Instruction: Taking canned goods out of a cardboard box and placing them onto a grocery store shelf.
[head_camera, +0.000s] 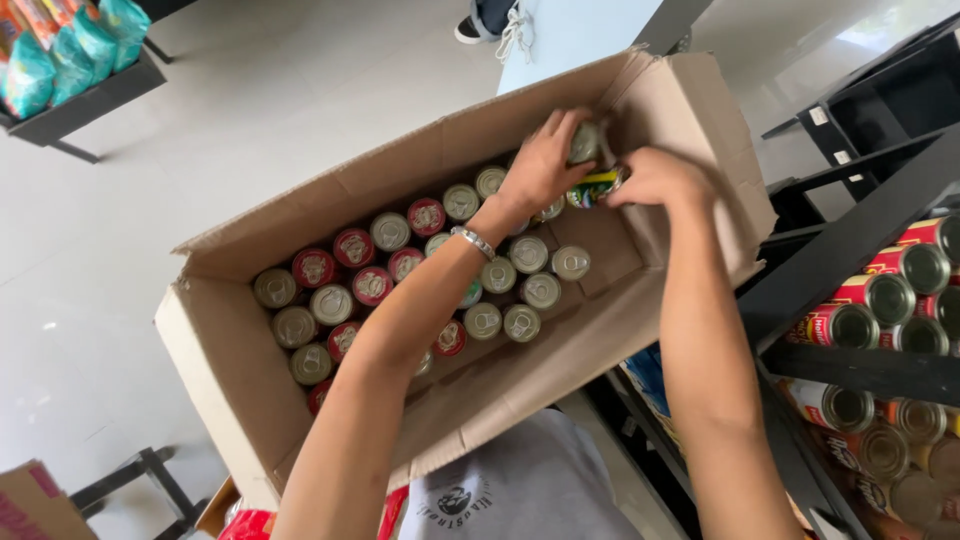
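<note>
Two cans gripped at the far right end of the cardboard box (230, 390).

A silver-topped can (585, 143) is clasped upright by the left hand (540, 165); just right of it, a green can (597, 186) lying sideways is pinched by the right hand (655, 180). Upright cans (400, 270) are packed to the left.

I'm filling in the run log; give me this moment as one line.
left hand: grips silver-topped can | right hand: grips green can | cardboard box: upright cans fill left part | shelf: cans lying sideways
</note>
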